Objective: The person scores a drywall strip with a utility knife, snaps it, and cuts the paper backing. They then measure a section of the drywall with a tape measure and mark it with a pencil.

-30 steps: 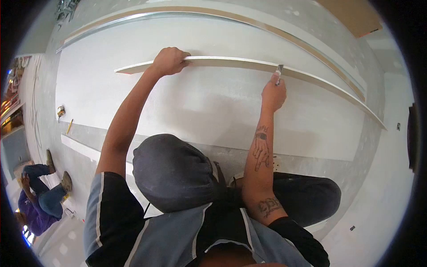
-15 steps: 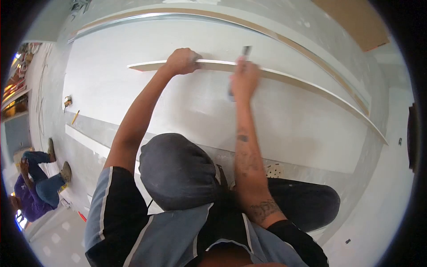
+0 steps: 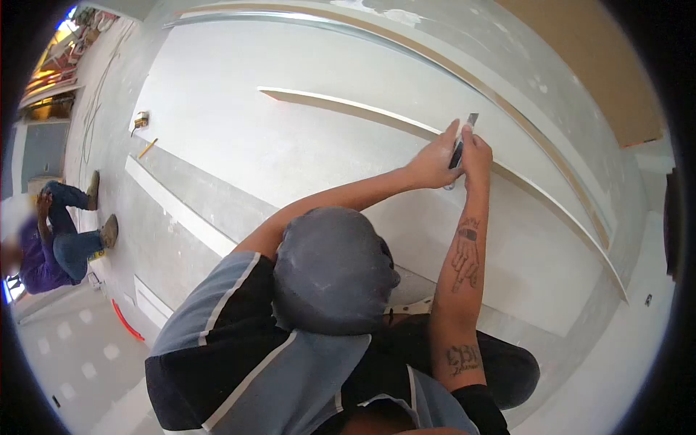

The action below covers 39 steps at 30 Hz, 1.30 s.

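A long narrow white strip point(image 3: 348, 109) stands on its edge across a large white board point(image 3: 239, 109) on the floor. Both hands meet at the strip, right of centre. My right hand point(image 3: 475, 156) is closed round a utility knife point(image 3: 457, 154), whose blade end points up and away past the strip. My left hand point(image 3: 433, 161) is beside it, its fingers against the knife's handle. Whether the left fingers also touch the strip is hard to tell.
A metal rail point(image 3: 304, 19) borders the board's far side. At left lie a tape measure point(image 3: 141, 119), a pencil point(image 3: 148, 148), a narrow white strip point(image 3: 177, 206) and a red curved piece point(image 3: 127, 320). Another person point(image 3: 61, 232) sits at far left. Brown cardboard point(image 3: 587, 58) lies upper right.
My left hand has let go of the strip and moved right to the knife. My right hand has moved right and slightly nearer with the knife. The view has turned.
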Each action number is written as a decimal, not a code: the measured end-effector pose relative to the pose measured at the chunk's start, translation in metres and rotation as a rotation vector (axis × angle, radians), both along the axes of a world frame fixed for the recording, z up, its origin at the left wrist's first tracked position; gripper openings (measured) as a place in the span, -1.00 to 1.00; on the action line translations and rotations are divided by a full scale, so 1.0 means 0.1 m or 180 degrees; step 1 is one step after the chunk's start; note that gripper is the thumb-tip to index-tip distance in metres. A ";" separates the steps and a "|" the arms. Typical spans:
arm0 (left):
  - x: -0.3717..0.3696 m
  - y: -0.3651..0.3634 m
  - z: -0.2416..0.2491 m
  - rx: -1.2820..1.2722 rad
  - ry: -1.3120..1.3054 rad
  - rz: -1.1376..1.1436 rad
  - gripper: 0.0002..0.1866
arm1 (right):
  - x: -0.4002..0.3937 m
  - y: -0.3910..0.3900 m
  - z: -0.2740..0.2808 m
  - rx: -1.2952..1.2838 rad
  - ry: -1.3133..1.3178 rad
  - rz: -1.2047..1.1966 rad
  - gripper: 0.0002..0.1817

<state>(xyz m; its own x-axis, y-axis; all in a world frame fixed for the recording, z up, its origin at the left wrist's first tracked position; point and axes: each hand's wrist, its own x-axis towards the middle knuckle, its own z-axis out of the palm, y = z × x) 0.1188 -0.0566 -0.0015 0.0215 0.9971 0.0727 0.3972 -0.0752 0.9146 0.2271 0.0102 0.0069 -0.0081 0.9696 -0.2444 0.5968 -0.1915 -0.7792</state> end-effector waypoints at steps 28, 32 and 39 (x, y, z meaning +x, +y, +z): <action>-0.75 -0.69 0.02 -0.0183 0.1537 0.1073 -0.64 | 0.13 -0.09 -0.17 0.1084 -0.0615 0.1026 -0.70; -0.96 -0.79 0.05 -0.0317 0.1531 0.1336 -0.64 | 0.13 -0.09 -0.15 0.1153 -0.0690 0.1046 -0.71; -2.21 -1.03 0.07 -0.0530 0.1924 0.2759 -0.68 | 0.10 -0.12 -0.06 0.0904 -0.0667 0.0962 -0.73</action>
<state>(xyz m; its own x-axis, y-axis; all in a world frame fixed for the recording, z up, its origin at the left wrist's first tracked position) -0.1027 -0.1598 0.0050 -0.7123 0.6860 0.1487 0.6461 0.5579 0.5209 0.2369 -0.0016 0.0007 -0.2793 0.9602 0.0039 0.7431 0.2188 -0.6324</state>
